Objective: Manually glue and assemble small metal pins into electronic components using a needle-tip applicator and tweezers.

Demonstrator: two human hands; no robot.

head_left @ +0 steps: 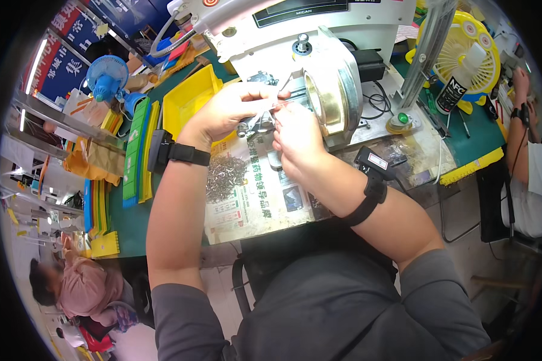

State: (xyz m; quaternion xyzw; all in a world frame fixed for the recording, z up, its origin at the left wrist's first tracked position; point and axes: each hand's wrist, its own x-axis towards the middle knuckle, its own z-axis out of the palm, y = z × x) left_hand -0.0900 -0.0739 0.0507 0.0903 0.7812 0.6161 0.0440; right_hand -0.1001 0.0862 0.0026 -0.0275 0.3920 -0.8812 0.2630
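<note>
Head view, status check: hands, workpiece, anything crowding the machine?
Left hand and right hand together at the machine, pinching a thin wire-like piece. Pile of small metal parts on newspaper below. Nothing blocking.

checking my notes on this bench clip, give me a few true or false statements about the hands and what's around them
1. Both hands are raised together in front of the white machine. True: the left hand and right hand meet there.
2. A yellow bin sits to the left of the left hand. True.
3. The pile of small metal parts lies inside the yellow bin. False: it lies on the newspaper, below the left wrist.
4. Only the left wrist wears a black strap. False: both wrists do.
5. The blue fan stands at the right end of the bench. False: it is at the left; a yellow fan is at the right.
</note>
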